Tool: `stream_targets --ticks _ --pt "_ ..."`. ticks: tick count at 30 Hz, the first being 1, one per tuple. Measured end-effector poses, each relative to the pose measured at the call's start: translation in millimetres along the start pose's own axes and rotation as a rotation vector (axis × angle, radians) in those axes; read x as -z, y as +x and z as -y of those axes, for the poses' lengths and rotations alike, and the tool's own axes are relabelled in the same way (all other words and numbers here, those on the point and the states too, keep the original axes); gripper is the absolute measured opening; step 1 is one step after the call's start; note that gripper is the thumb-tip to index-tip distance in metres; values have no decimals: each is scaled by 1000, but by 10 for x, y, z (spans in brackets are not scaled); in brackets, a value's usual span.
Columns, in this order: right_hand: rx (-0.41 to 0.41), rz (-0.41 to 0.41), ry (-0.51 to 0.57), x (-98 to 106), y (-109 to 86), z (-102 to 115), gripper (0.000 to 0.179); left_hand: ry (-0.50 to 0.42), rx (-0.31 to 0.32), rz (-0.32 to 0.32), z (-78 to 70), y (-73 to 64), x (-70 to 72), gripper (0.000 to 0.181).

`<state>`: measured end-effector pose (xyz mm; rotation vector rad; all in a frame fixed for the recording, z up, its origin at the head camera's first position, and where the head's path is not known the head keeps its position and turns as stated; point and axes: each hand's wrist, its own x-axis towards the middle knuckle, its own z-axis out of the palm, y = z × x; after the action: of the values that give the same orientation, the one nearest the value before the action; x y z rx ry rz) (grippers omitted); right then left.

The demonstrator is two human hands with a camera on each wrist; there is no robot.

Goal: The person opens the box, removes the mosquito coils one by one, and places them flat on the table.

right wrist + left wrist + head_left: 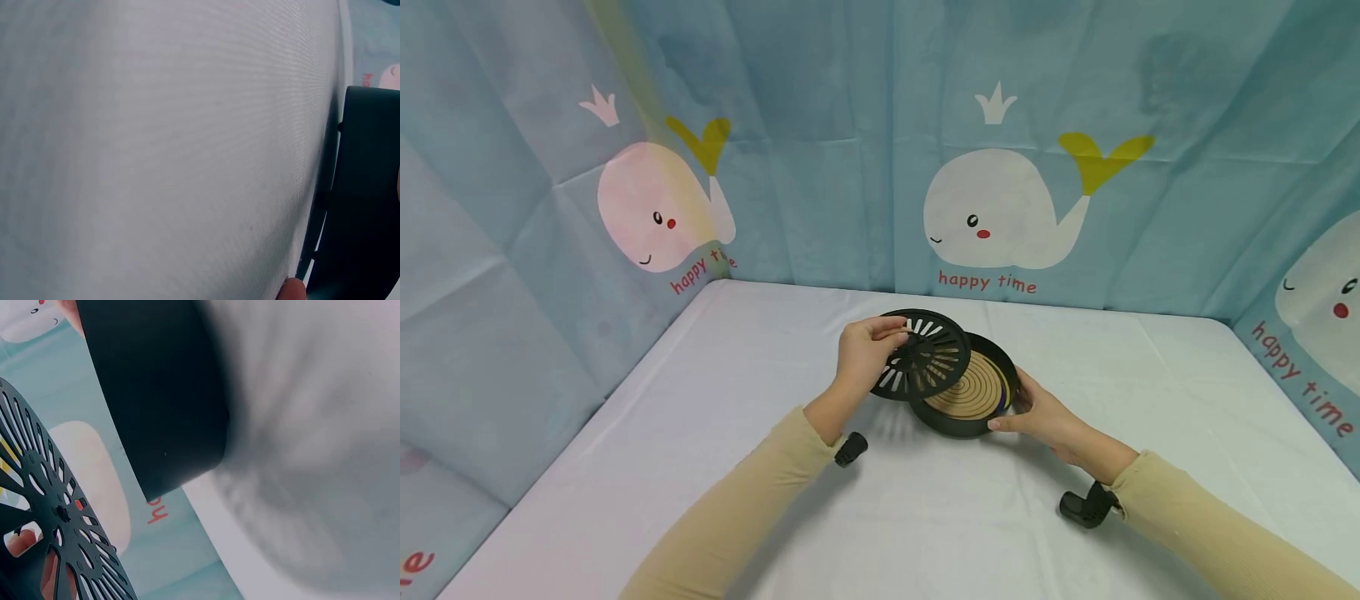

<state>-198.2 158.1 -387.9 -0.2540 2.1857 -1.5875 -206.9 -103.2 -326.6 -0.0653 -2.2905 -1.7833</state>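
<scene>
My left hand (867, 354) pinches a round black slotted lid (951, 367), which is raised and tilted over the left part of a shallow round black tin (955, 427). Inside the tin lies a flat tan mosquito coil (973, 392), partly covered by the lid in the head view. Yellow and purple edges show beside the coil. My right hand (1045, 417) grips the tin's right side, thumb at the near rim. In the left wrist view, fingers show through the slots of the lid (62, 514). A fingertip (292, 290) sits close by the tin (362, 187) in the right wrist view.
A white cloth (760, 367) covers the table. Blue curtains (820, 200) with whale prints stand behind it and along both sides. Black camera mounts (852, 449) hang under both wrists, near the tabletop.
</scene>
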Motion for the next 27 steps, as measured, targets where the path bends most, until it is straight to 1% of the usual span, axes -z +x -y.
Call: stream_targets --ticks 4,9,16,23,27 --pt "12 3 4 2 4 -4 111 2 11 -18 17 2 59 23" --pt "6 -2 3 9 16 -23 112 2 25 -38 31 -6 132 23" --pt "5 -6 2 21 28 -47 114 4 7 -60 48 -20 238 23" --pt "8 -1 4 24 23 -43 114 -3 27 -97 82 -35 349 23" --pt "10 0 5 26 19 -40 114 -11 27 -109 95 -48 416 24"
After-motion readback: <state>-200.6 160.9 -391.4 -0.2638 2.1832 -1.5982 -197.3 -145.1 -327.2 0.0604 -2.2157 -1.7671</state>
